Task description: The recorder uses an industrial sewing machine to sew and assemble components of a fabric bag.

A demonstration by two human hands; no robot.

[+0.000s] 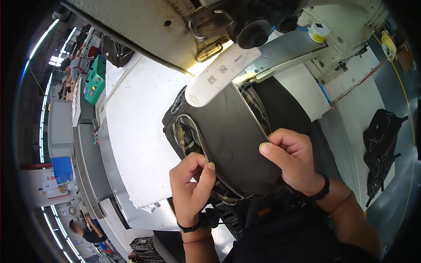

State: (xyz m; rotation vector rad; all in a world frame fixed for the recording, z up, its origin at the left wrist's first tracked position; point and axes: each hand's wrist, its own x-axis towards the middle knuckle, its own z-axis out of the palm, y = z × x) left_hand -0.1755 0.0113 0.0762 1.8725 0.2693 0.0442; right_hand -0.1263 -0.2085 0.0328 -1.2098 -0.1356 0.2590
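A dark grey-black fabric bag panel (232, 144) with plaid lining and open metal zippers lies under the head of a sewing machine (219, 26). My left hand (191, 186) pinches the curved zipper (200, 142) on the panel's left side. My right hand (290, 160) grips the straight zipper (250, 109) on the right side, thumb on top. A rounded white plate (221, 76) hangs over the bag's far part, hiding some of it.
A white worktop (136, 131) extends to the left, with a green box (93, 81) beyond it. Black bag pieces (379, 153) lie at the right. A small white bottle (319, 33) stands on the machine. Another person (92, 232) is at lower left.
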